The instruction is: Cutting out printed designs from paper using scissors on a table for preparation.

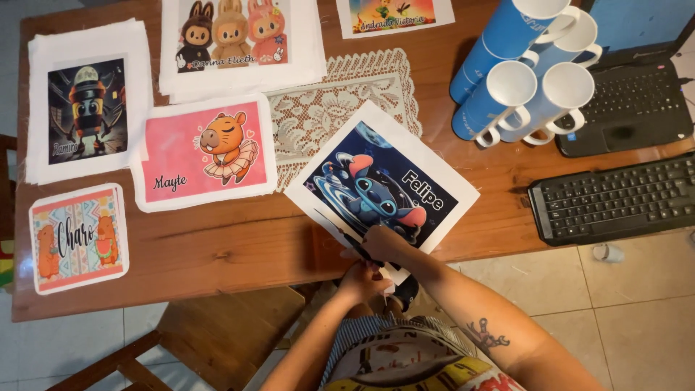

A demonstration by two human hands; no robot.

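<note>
White cloth print (382, 187) with a blue cartoon creature: we pinch its near corner at the bench (239, 242) edge. Right hand (384, 242) fingers curled shut on that corner, on top of the print. Left hand (360, 282) just below it, off the edge, fingers closed; a small dark thing sits by it, can't tell what it is or whether it's held. Print lies tilted, far corner overlapping a lace mat (340, 108). Left of it: pink print (206, 152), striped print (78, 237), dark robot print (88, 108). Right: blue mugs (525, 80) stacked on their sides, keyboard (615, 197), laptop (633, 94).
</note>
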